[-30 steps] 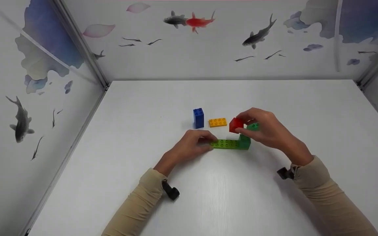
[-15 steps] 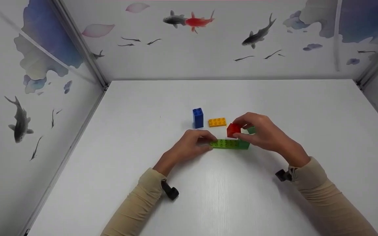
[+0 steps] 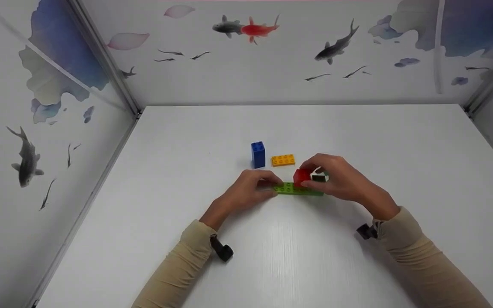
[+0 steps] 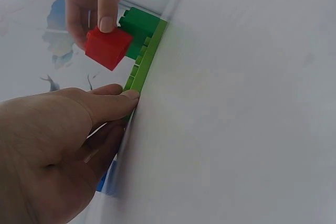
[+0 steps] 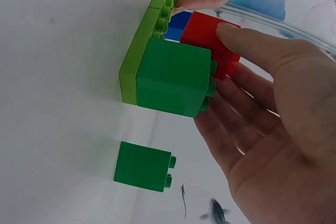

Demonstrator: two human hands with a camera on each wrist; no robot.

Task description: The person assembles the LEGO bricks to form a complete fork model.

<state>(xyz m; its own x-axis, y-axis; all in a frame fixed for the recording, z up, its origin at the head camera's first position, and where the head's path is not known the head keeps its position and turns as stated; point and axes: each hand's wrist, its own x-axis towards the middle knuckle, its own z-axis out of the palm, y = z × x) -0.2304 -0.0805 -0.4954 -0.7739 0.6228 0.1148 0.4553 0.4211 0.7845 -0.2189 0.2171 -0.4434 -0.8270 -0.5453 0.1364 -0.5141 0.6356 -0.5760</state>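
Observation:
My left hand (image 3: 248, 188) pinches the left end of a long light green plate (image 3: 288, 188), which lies on the table; a seam crosses it in the right wrist view. A dark green brick (image 5: 173, 77) sits on the plate's right end, mostly behind my right hand in the head view. Between thumb and fingers, my right hand (image 3: 345, 177) holds a red brick (image 3: 301, 176) over the plate, left of the dark green brick. The red brick (image 4: 109, 46) is tilted and apart from the plate's studs in the left wrist view.
Behind the plate stand a tall blue brick (image 3: 258, 155) and a flat yellow plate (image 3: 283, 160). A loose green brick (image 5: 142, 166) stands apart on the table, beyond the dark green one. White walls with painted fish (image 3: 259, 29) enclose the table's back and sides.
My right hand has moved the red brick down the view and slightly left, nearer the light green plate. The left hand and the plate stay in place.

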